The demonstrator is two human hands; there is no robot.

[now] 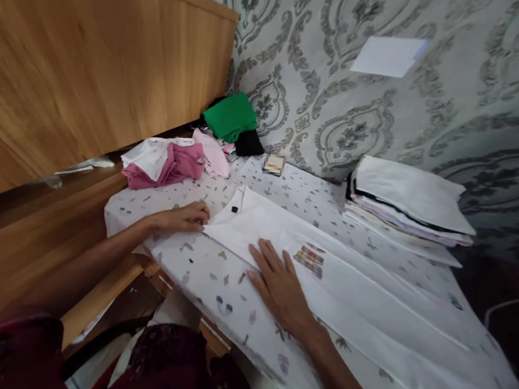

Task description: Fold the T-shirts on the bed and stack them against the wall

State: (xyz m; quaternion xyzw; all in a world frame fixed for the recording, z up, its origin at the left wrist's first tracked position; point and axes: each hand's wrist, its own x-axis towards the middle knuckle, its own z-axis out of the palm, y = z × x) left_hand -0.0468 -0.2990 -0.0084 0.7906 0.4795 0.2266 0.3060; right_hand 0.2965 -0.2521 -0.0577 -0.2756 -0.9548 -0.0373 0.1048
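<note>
A white shirt (pixel 353 282) with a small colourful patch lies flat on a patterned white sheet (pixel 211 277) covering the table. My right hand (pixel 279 282) rests flat on the shirt's near edge, fingers stretched out. My left hand (pixel 185 217) is at the shirt's left corner near the collar, fingers curled and pinching the fabric edge. A small black button or tag shows by the collar.
A stack of folded white garments (pixel 404 206) sits at the back right. Pink and white clothes (pixel 169 161) lie in a heap at the back left, with green cloth (pixel 230 115) and a black one behind. A wooden headboard (pixel 92 54) stands on the left; patterned wallpaper behind.
</note>
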